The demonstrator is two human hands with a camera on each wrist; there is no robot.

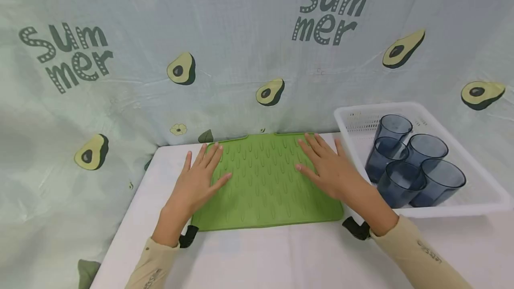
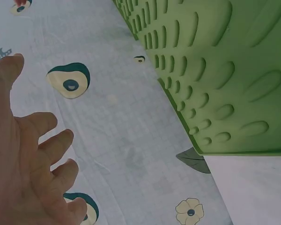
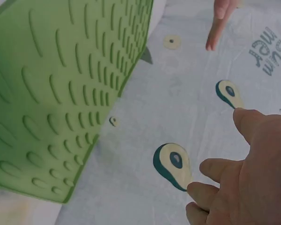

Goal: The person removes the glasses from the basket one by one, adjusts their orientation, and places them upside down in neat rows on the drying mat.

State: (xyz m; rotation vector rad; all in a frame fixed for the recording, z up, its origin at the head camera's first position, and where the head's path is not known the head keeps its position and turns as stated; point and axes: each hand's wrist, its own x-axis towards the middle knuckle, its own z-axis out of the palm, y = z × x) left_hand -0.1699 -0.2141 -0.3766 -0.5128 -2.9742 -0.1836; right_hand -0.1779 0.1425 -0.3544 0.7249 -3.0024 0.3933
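Note:
A green mat [image 1: 261,186] with raised oval bumps lies on the white table. Over its left edge is my left hand [image 1: 198,182], fingers straight and spread, holding nothing. My right hand [image 1: 331,168] is spread the same way over the mat's right side, between it and the white basket [image 1: 474,182]. In the wrist views both the left hand [image 2: 33,154] and the right hand [image 3: 253,173] appear apart from the mat's surface. Several blue glass tumblers [image 1: 401,182] stand together in the basket, to the right of my right hand.
The white basket's near left corner is close to my right forearm. A pale cloth [image 1: 225,35] printed with avocados and lettering hangs behind the table and down its left side. Bare white tabletop [image 1: 257,253] shows in front of the mat.

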